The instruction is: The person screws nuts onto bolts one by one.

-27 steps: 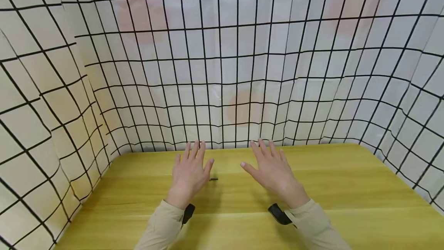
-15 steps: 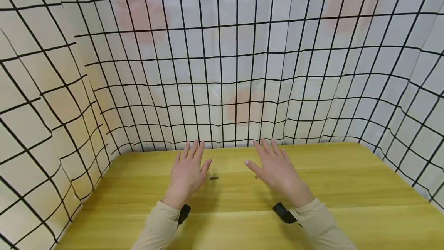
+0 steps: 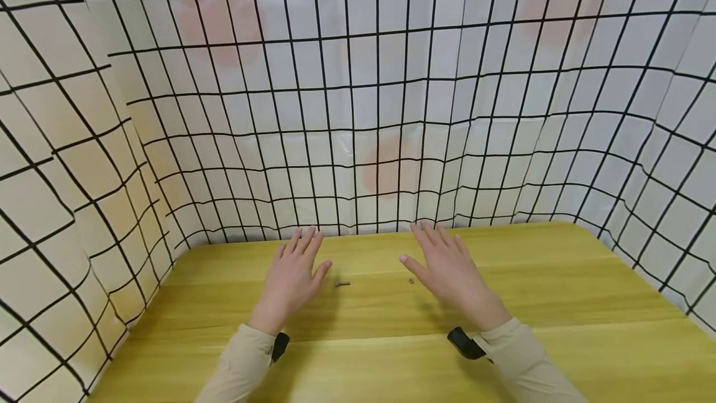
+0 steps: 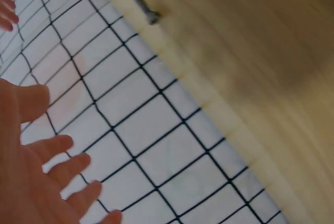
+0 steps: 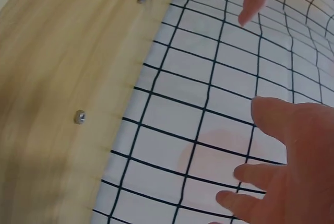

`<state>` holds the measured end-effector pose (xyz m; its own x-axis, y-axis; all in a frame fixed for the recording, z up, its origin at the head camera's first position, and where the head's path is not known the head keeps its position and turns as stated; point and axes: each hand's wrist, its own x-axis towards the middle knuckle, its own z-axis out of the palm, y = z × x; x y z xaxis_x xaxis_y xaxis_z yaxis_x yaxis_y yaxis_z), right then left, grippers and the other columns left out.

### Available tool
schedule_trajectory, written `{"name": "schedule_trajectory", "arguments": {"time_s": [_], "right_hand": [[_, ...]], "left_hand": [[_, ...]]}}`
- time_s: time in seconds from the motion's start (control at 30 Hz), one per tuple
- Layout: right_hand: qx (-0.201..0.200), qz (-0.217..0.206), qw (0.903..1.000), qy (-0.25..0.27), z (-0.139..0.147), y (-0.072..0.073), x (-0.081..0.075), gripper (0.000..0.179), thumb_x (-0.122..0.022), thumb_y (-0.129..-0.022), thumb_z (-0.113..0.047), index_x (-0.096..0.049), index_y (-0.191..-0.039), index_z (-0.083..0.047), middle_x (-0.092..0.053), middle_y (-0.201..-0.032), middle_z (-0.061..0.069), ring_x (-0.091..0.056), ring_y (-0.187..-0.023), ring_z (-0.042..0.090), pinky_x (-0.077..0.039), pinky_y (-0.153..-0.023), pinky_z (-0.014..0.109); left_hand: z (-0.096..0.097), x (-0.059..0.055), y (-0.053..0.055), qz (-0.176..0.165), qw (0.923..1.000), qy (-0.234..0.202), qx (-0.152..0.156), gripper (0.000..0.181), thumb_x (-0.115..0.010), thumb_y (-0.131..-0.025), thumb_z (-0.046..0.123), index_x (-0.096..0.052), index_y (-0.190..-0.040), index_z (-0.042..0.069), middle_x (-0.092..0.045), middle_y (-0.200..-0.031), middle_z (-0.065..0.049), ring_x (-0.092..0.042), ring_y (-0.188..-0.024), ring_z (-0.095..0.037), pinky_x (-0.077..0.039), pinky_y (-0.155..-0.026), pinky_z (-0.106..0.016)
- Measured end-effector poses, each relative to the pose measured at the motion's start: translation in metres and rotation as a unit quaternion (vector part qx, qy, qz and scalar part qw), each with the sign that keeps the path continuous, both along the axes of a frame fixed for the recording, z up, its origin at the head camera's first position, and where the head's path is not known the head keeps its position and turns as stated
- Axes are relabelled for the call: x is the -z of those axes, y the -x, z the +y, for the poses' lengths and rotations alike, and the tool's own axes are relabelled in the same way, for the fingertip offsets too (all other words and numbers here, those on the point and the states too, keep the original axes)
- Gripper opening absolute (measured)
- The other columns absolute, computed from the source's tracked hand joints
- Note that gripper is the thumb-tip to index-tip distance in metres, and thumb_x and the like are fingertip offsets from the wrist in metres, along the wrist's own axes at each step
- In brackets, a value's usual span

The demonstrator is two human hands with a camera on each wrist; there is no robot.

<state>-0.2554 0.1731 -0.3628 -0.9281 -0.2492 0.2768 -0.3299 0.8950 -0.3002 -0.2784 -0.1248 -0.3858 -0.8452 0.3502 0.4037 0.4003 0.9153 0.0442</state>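
A small dark bolt (image 3: 343, 283) lies on the wooden table, just right of my left hand (image 3: 291, 282). In the left wrist view the bolt (image 4: 147, 10) shows its head and shank. A small metal nut (image 3: 411, 280) lies beside the thumb of my right hand (image 3: 450, 272); the right wrist view shows the nut (image 5: 80, 117) with its hole. Both hands are held over the table, palms down, fingers spread and pointing to the back wall. Neither hand holds anything.
The wood-grain table (image 3: 369, 365) reaches back to a white sheet wall with a black grid (image 3: 363, 111). Similar gridded sheets stand at the left (image 3: 50, 204) and right (image 3: 671, 160). Black wrist straps (image 3: 465, 344) sit at the beige sleeves.
My hands have moved apart, the left one to the left and the right one slightly to the right. The nut, hidden at first, now shows beside the right thumb.
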Motion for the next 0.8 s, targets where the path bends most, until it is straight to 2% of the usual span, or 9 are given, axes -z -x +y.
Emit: {"name": "schedule_trajectory", "arguments": {"time_s": [0.1, 0.27, 0.5, 0.67, 0.8], "right_hand": [[-0.010, 0.005, 0.9999, 0.006, 0.004, 0.004, 0.004, 0.071, -0.049, -0.102, -0.047, -0.024, -0.157, -0.010, -0.021, -0.160, 0.017, -0.017, -0.144, 0.045, -0.011, -0.109, 0.066], [-0.041, 0.009, 0.9990, 0.015, 0.012, 0.013, 0.013, 0.068, -0.051, -0.102, -0.041, -0.025, -0.156, -0.009, -0.021, -0.160, 0.015, -0.020, -0.144, 0.040, -0.017, -0.109, 0.064], [-0.088, -0.002, 0.9937, 0.070, 0.021, 0.022, 0.021, 0.060, -0.054, -0.103, -0.033, -0.033, -0.154, -0.010, -0.027, -0.158, 0.014, -0.025, -0.143, 0.037, -0.021, -0.111, 0.057], [-0.120, -0.001, 0.9863, 0.113, 0.025, 0.027, 0.027, 0.053, -0.056, -0.102, -0.025, -0.040, -0.150, -0.008, -0.038, -0.153, 0.015, -0.033, -0.140, 0.036, -0.027, -0.110, 0.055], [-0.138, -0.002, 0.9794, 0.147, 0.029, 0.033, 0.031, 0.050, -0.059, -0.101, -0.023, -0.046, -0.146, -0.007, -0.045, -0.148, 0.013, -0.039, -0.137, 0.035, -0.033, -0.106, 0.054]], "left_hand": [[-0.004, 0.004, 0.005, 0.010, 0.9998, 0.001, 0.015, 0.060, -0.050, -0.102, 0.043, -0.039, -0.152, 0.012, -0.036, -0.155, -0.009, -0.025, -0.145, -0.032, -0.024, -0.112, -0.053], [-0.011, 0.008, 0.010, 0.020, 0.9982, -0.027, 0.050, 0.056, -0.057, -0.100, 0.035, -0.044, -0.148, 0.010, -0.042, -0.151, -0.012, -0.033, -0.141, -0.034, -0.028, -0.109, -0.055], [-0.017, 0.014, 0.017, 0.024, 0.9918, -0.073, 0.102, 0.051, -0.066, -0.096, 0.025, -0.052, -0.141, 0.005, -0.050, -0.143, -0.013, -0.044, -0.133, -0.034, -0.034, -0.105, -0.054], [-0.021, 0.020, 0.023, -0.010, 0.9839, -0.120, 0.132, 0.048, -0.069, -0.094, 0.019, -0.055, -0.138, 0.004, -0.054, -0.139, -0.013, -0.049, -0.128, -0.032, -0.038, -0.104, -0.050], [-0.022, 0.021, 0.028, -0.052, 0.9773, -0.157, 0.131, 0.046, -0.069, -0.094, 0.016, -0.056, -0.137, 0.004, -0.055, -0.138, -0.012, -0.049, -0.128, -0.031, -0.038, -0.105, -0.048]]}}
